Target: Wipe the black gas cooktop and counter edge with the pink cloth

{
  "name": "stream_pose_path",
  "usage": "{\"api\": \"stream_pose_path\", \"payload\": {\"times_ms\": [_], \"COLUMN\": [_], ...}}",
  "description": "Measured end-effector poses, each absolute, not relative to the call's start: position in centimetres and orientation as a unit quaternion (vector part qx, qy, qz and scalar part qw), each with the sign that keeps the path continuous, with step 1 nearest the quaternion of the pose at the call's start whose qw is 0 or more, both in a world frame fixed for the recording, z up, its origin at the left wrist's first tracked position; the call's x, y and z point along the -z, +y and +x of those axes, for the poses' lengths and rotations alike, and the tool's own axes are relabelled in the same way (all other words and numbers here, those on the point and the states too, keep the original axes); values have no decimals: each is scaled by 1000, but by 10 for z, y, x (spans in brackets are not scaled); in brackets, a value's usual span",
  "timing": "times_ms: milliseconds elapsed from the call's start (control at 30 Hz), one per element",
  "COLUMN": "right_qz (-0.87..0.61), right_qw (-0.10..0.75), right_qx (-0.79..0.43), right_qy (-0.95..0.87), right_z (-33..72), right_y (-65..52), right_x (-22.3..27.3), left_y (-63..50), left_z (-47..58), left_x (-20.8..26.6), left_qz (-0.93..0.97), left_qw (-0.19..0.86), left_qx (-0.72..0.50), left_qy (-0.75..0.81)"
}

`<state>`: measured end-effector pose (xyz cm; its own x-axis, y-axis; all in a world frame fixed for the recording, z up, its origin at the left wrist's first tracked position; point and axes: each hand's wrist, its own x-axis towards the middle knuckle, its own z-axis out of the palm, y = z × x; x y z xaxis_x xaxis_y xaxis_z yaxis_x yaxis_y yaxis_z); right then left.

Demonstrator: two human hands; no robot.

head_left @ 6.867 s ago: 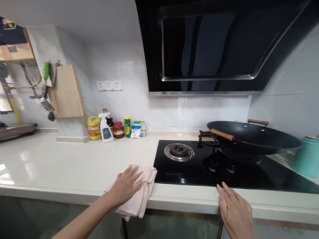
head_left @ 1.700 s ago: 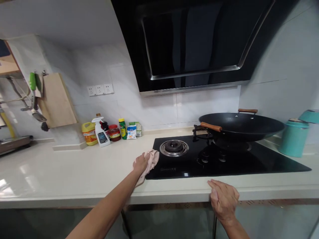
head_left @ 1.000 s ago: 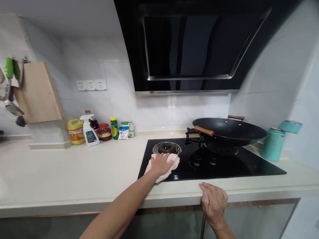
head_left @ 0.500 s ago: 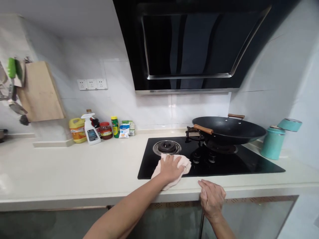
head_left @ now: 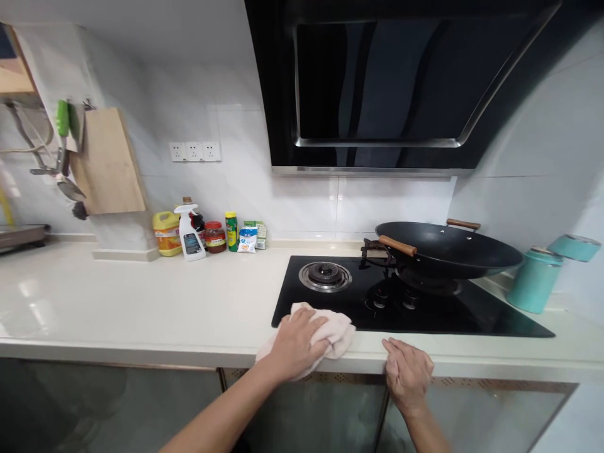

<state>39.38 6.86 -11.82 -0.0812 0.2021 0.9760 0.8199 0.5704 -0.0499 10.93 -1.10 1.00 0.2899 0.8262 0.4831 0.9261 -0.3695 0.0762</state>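
My left hand (head_left: 298,343) presses on a pale pink cloth (head_left: 336,328), its fingers curved over the bunched fabric. The cloth lies across the front left edge of the black gas hob (head_left: 325,309) and the white counter beside it. My right hand (head_left: 408,371) rests at the counter's front edge, fingers curled together, with nothing visible in it. Behind the cloth is the bare left burner (head_left: 325,275). A black wok (head_left: 448,251) with wooden handles sits over the right burner, beyond the control knobs.
A white spray bottle (head_left: 191,236), a yellow jug (head_left: 165,234), a red-lidded jar (head_left: 215,238) and small packets (head_left: 248,239) stand along the wall. A turquoise canister (head_left: 535,280) with its lid raised is at right. The range hood (head_left: 377,94) overhangs the hob.
My left hand has drawn the cloth left and toward the counter's front edge. My right hand stays at the edge. The view has turned slightly left.
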Motion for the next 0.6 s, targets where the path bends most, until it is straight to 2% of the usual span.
{"api": "stream_pose_path", "payload": {"times_ms": [300, 600], "right_qz": [-380, -385], "right_qw": [569, 576], "right_qx": [247, 237], "right_qy": [-686, -681], "right_z": [391, 388], "right_y": [62, 65], "right_x": [112, 115], "left_y": [-40, -51], "left_z": [6, 25], "left_x": [-7, 16], "left_qz": [-686, -591], "left_qw": [173, 294], "left_qx": [248, 284], "left_qy": [-662, -695]}}
